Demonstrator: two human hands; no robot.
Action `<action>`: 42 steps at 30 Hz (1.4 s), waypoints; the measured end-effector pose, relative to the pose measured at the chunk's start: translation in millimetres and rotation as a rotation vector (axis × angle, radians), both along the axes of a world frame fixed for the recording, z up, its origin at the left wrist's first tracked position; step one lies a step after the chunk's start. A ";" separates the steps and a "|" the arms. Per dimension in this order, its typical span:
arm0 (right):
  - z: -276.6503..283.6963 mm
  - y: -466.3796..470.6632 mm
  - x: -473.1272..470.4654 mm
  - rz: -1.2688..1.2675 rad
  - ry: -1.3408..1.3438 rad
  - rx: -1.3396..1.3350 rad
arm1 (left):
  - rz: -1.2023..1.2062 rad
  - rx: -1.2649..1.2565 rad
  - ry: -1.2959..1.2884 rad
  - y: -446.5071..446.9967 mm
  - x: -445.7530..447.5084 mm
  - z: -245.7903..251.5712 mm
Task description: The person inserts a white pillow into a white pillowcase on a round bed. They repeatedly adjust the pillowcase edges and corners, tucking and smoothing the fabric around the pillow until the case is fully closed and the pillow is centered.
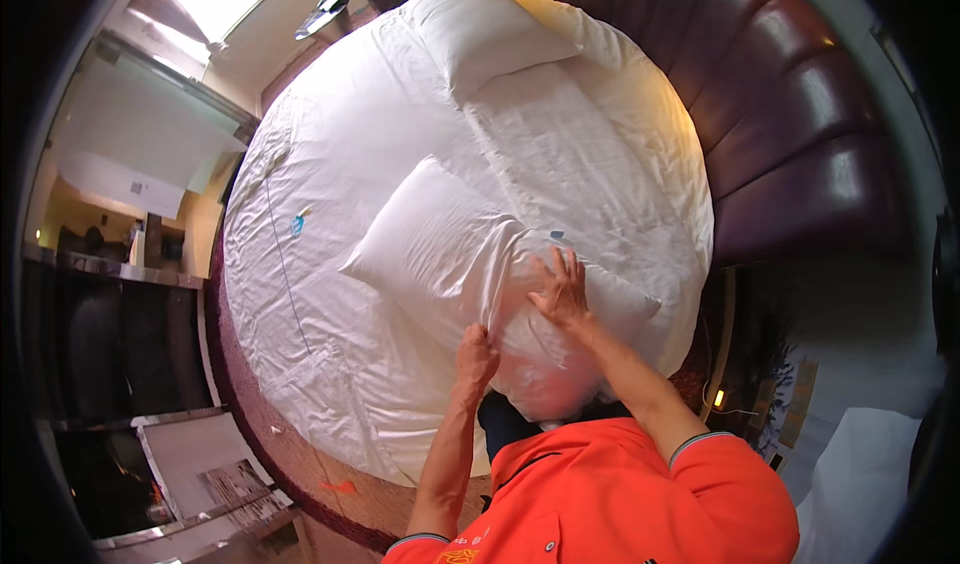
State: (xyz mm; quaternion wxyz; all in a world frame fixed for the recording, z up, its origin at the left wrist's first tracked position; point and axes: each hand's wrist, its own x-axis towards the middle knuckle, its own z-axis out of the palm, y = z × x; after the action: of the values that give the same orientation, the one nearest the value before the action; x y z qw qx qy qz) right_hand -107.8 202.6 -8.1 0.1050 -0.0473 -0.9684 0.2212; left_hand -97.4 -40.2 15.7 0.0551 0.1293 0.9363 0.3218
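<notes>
Before me, a white pillow point(532, 354) is partly covered by a white pillowcase point(435, 241) and rests at the near side of a round bed. My left hand point(478, 354) is closed on the gathered edge of the pillowcase. Higher up and to the right, my right hand point(559, 290) lies on the pillow with its fingers spread. The pillow's near end bulges out of the case against my body. At the case's far left its corner lies flat on the sheet. A small blue-grey tag point(556, 234) shows just beyond my right fingertips.
Another white pillow point(495, 31) lies at the bed's far side. Rumpled white sheets point(337, 189) bear a small blue item point(298, 223). A dark padded leather headboard point(787, 114) curves along the right. Cabinets point(120, 339) stand left, and a small side table point(326, 16) stands beyond.
</notes>
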 end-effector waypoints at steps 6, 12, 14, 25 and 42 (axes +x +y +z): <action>7.9 12.0 -9.2 0.134 -0.433 -0.139 | 0.002 -0.202 -0.004 10.7 -12.3 12.2; 9.6 -29.3 18.0 0.165 -0.496 -0.046 | -0.079 -0.352 0.198 41.7 -56.2 29.8; 12.2 -36.7 20.6 0.168 -0.510 -0.027 | -0.163 -0.382 0.234 49.0 -76.3 21.8; -79.2 9.0 19.7 0.125 -0.143 -0.679 | -0.156 -0.057 -0.108 84.4 -47.7 28.9; -30.8 43.7 -19.7 0.162 0.053 0.076 | -0.067 0.138 0.066 90.5 0.7 20.6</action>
State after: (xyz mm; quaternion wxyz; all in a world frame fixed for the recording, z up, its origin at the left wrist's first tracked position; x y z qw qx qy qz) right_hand -127.5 246.2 -38.9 0.1142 0.0411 -0.9737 0.1931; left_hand -96.7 50.3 36.4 0.0259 0.1748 0.9084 0.3788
